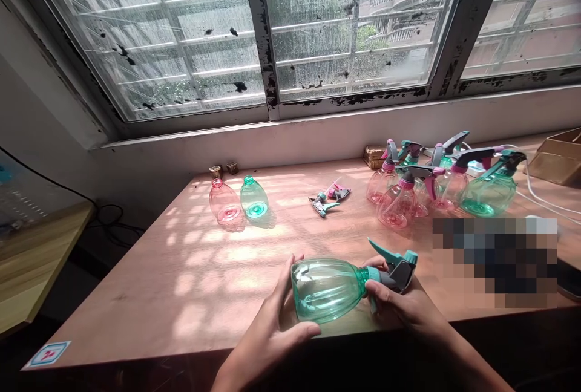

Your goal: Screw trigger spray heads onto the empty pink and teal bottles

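Note:
A clear green spray bottle [324, 290] lies sideways in the air above the table's near edge, its base to the left. My left hand [284, 319] is wrapped around the base end, thumb below and fingers behind. At the neck, my right hand [394, 301] grips the collar of the grey and teal spray head [394, 268], which sits on the bottle's mouth. Whether its thread is tight I cannot tell. Farther back, a red bottle [224, 203] and a green bottle [254, 198] stand without heads. Two loose spray heads [329, 197] lie in the middle of the table.
Several bottles with heads fitted, among them a red spray bottle [397, 205] and a green spray bottle [490, 193], stand at the back right. Beyond them are white cables [540, 195] and a cardboard box [556, 159]. A blurred patch [499, 262] covers the right side.

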Available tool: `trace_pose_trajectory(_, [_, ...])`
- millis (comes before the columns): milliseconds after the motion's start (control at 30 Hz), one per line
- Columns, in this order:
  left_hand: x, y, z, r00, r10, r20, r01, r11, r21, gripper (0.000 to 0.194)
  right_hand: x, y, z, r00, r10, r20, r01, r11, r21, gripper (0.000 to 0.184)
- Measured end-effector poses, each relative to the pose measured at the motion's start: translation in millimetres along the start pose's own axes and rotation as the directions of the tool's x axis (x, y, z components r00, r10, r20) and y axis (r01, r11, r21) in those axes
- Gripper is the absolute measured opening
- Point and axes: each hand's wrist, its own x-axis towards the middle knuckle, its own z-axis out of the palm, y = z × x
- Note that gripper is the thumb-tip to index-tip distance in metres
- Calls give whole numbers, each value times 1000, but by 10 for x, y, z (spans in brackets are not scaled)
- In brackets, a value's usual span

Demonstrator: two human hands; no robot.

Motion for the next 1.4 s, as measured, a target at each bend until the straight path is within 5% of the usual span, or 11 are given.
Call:
trace_pose_trajectory(733, [13, -53, -30, 999, -34, 11, 34, 997, -71, 94, 20, -4, -38, 997, -40, 59, 38, 999, 22, 32])
trace_pose_trajectory(900, [21, 1, -56, 998, -66, -8, 66, 998, -13, 81, 25, -17, -64, 995, -50, 84, 51, 999, -9, 30])
trace_pose_trajectory(1167, [55, 22, -14, 999, -44, -5, 44, 997, 56, 87, 39, -39, -61, 995, -58, 82, 58, 998, -1, 27])
trace_pose_trajectory(1400, [61, 43, -28, 999, -48, -6, 47, 996, -74, 79, 30, -41, -48, 996, -26, 82, 23, 999, 37, 28])
